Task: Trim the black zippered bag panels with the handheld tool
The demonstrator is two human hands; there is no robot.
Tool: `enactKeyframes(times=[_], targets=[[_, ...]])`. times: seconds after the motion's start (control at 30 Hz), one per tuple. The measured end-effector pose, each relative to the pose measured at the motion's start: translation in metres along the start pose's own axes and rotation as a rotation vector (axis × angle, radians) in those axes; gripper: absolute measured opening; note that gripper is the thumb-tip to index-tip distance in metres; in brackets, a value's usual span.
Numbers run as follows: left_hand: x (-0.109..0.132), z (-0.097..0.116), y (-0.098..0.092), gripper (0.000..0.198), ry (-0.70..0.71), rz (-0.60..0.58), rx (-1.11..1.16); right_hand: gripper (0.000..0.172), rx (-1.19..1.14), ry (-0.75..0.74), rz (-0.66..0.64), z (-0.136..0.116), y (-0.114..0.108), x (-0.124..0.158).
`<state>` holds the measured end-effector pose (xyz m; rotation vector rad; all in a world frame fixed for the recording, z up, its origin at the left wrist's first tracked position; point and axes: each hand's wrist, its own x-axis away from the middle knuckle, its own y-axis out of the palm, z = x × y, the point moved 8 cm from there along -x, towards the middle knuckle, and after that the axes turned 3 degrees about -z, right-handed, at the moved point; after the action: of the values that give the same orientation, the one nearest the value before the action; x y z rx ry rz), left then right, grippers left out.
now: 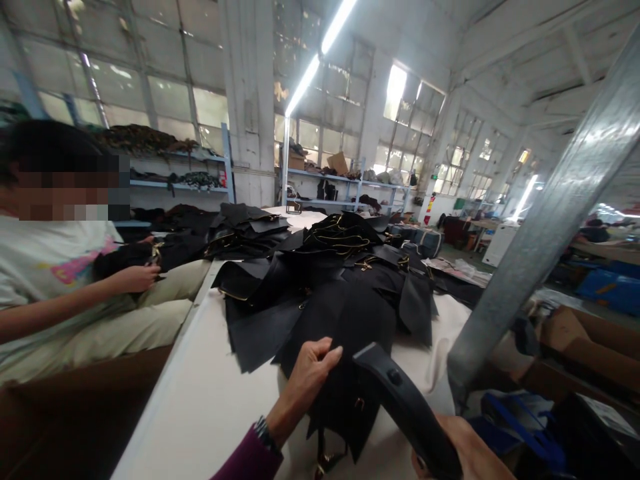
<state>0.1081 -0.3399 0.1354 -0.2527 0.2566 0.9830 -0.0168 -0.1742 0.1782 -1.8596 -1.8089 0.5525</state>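
From where I stand, the person's left hand (310,373) rests on a black bag piece (345,333) at the near end of the white table (200,400), fingers curled over its edge and pinching the material, thumb on top. The right hand (470,453) is low at the frame's bottom edge, wrapped around the handle of a black handheld tool (400,400) (what kind of tool I cannot tell), which angles up and left so that its tip sits just beside the left hand's fingers, above the piece. Behind lies a heap of black pieces with gold trim (340,260), spread across the table's middle. On the left a co-worker sits beside the table, their hand (137,277) on more black material. A grey metal post (545,220) slants up on the right.
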Motion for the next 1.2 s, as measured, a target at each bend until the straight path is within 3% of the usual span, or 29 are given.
enactKeyframes(times=[0.17,0.3,0.5,0.63,0.87,1.07,1.2], targets=[[0.010,0.005,0.014,0.037,0.058,-0.131,0.045,0.023,-0.098,-0.017,-0.054,-0.009,-0.001,-0.016],[0.016,0.005,0.016,0.038,0.071,-0.155,0.070,0.023,-0.136,-0.070,-0.017,-0.013,-0.013,-0.033],[0.020,0.000,0.009,0.038,0.011,-0.114,0.053,0.025,-0.129,-0.088,0.025,-0.015,-0.024,-0.048],[0.019,-0.003,0.006,0.039,0.003,-0.042,0.024,0.018,-0.090,-0.106,0.055,-0.021,-0.014,-0.041],[0.030,0.007,0.017,0.044,0.075,-0.010,-0.048,0.015,-0.112,-0.098,-0.036,-0.012,0.004,-0.034],[0.045,0.011,0.021,0.042,0.090,-0.035,-0.078,0.022,-0.098,-0.095,0.097,-0.021,-0.035,-0.046],[0.049,-0.008,0.002,0.038,-0.020,0.065,-0.072,0.029,-0.068,-0.077,0.262,-0.019,-0.075,-0.038]])
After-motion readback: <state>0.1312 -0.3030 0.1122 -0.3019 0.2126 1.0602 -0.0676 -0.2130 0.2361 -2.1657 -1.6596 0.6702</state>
